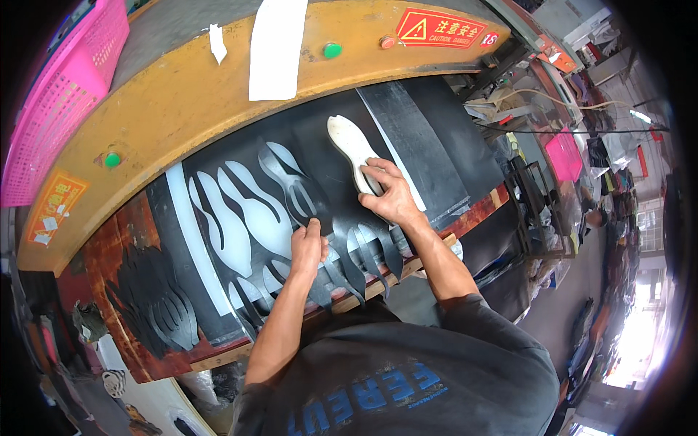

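A cream-white, shoe-sole-shaped cutting die [350,142] stands on the black sheet [320,138], its long end pointing away from me. My right hand [391,195] is closed round its near end, thumb and fingers on opposite sides. Lower and to the left, my left hand [310,245] is closed, its thumb and fingers pinching the near end of a dark sole-shaped cut piece [291,185]. White shows through sole-shaped openings [254,214] in the sheet left of that piece. Narrow black strips [349,265] hang over the near edge between my forearms.
A yellow press beam [167,94] with green buttons arches across the far side. Black cut pieces [163,312] lie stacked on the reddish table end [134,232] at left. A pink basket [62,109] stands upper left; a metal rack [538,211] is at right.
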The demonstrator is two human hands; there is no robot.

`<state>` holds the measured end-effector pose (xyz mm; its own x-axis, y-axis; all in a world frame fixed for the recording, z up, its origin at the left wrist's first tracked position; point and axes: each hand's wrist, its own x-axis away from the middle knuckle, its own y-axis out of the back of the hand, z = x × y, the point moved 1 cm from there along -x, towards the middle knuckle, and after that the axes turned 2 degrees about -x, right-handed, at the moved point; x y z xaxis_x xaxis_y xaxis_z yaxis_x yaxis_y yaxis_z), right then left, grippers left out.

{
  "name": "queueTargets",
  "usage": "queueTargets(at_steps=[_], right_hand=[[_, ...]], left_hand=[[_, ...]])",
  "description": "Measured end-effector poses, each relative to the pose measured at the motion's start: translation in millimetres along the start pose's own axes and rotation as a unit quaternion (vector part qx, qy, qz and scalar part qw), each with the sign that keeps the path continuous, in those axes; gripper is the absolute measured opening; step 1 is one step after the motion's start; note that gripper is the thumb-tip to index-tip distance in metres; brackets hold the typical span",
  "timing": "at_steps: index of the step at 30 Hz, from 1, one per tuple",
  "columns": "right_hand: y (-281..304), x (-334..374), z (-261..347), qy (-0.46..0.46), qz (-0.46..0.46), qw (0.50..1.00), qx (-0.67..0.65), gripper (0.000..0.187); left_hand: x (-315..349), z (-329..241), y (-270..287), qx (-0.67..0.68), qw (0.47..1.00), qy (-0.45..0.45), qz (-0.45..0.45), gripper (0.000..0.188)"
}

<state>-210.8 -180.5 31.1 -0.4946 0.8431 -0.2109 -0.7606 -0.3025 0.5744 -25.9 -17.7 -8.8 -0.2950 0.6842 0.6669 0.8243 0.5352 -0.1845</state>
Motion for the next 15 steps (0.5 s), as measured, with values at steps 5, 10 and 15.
queueTargets(at_steps=[5,10,15], right_hand=[[-15,12,-6,0.072,-0.017,0.978,0.194,0.061],[-31,16,-7,0.072,-0.060,0.959,0.266,0.062],[-30,15,-13,0.078,-0.042,0.967,0.240,0.060]], left_hand=[[11,-9,-13,-0.002,0.991,0.079,0.104,0.053],[-32,-26,-2,0.223,0.946,0.171,0.163,0.031],[-24,-169,25,0.278,0.945,-0.128,0.115,0.026]])
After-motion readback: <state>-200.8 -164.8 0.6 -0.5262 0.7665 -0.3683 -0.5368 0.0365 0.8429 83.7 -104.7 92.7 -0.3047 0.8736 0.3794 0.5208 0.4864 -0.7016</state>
